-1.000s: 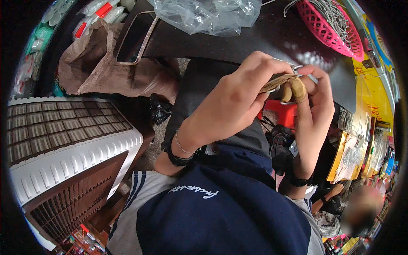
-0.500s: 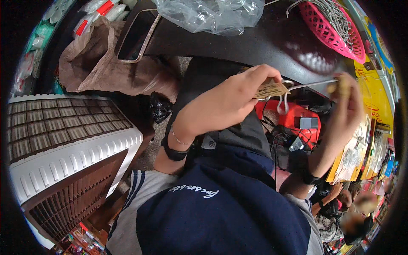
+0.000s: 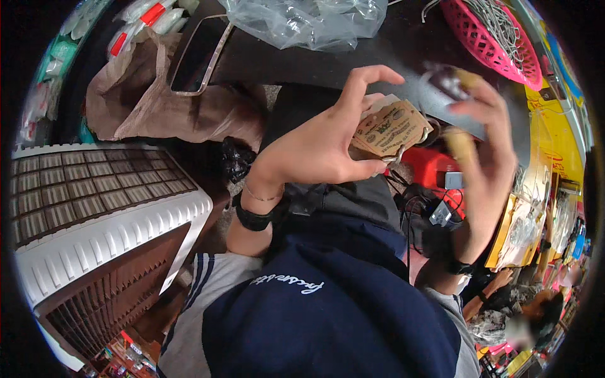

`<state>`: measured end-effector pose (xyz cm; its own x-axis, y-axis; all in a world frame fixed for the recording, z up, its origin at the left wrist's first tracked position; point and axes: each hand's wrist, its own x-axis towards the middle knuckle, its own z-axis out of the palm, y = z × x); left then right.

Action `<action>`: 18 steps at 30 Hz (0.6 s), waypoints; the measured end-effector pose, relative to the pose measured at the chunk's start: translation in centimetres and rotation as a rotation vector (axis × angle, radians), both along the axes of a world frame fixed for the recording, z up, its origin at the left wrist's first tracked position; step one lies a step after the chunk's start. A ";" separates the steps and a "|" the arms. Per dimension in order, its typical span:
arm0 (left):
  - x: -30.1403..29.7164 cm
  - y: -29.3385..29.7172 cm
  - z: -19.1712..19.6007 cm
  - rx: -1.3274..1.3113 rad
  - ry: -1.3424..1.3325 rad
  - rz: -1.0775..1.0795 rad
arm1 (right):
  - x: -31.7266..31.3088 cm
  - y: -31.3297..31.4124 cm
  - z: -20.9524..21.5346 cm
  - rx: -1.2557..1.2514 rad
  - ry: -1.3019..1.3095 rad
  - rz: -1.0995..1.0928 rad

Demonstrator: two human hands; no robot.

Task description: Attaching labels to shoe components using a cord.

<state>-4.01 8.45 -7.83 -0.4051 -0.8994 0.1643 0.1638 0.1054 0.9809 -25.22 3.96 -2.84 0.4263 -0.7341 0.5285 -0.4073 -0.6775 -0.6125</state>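
Observation:
My left hand holds a small stack of brown printed cardboard cards, its index finger raised and its thumb along the lower edge. Bent metal wire loops at the right edge of the cards. My right hand is just right of them, blurred by motion. Its thumb and fingers are spread apart, with yellowish coverings at the tips, and I see nothing held between them. On the dark table beyond, a pink perforated basket carries several grey metal wires.
A clear plastic bag and a phone lie at the table's near side. A brown sack and a white-and-brown slatted appliance stand left. Red item and black cables sit below my hands. Another person is at lower right.
My right hand has let go of the straight wire end and moved left, its fingers opening. My left hand has turned the cards so that their printed face shows, and its index finger has lifted.

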 end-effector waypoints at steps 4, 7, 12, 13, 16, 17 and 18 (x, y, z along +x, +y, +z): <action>-0.5 -0.2 -0.1 -0.114 -0.082 0.049 | 1.5 1.0 -1.2 0.165 -0.075 0.019; -0.6 -0.1 0.0 -0.199 -0.120 0.069 | 2.1 1.2 -1.6 0.255 -0.156 0.006; -0.8 -0.2 -0.1 -0.240 -0.143 0.074 | 2.5 1.4 -2.0 0.288 -0.185 -0.009; -0.9 -0.2 -0.1 -0.254 -0.158 0.070 | 2.6 1.4 -2.1 0.288 -0.185 -0.009; -1.0 0.0 -0.1 -0.249 -0.168 0.058 | 2.6 1.5 -2.5 0.284 -0.175 -0.028; -1.0 0.0 -0.1 -0.230 -0.163 0.052 | 2.6 1.5 -2.5 0.323 -0.191 -0.033; -1.1 0.0 -0.2 -0.230 -0.163 0.053 | 2.6 1.5 -2.6 0.363 -0.207 -0.039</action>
<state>-5.07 8.50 -8.02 -0.3967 -0.8665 0.3028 -0.0059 0.3323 0.9432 -22.58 5.47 -5.43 0.3067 -0.9018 0.3046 -0.2715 -0.3896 -0.8801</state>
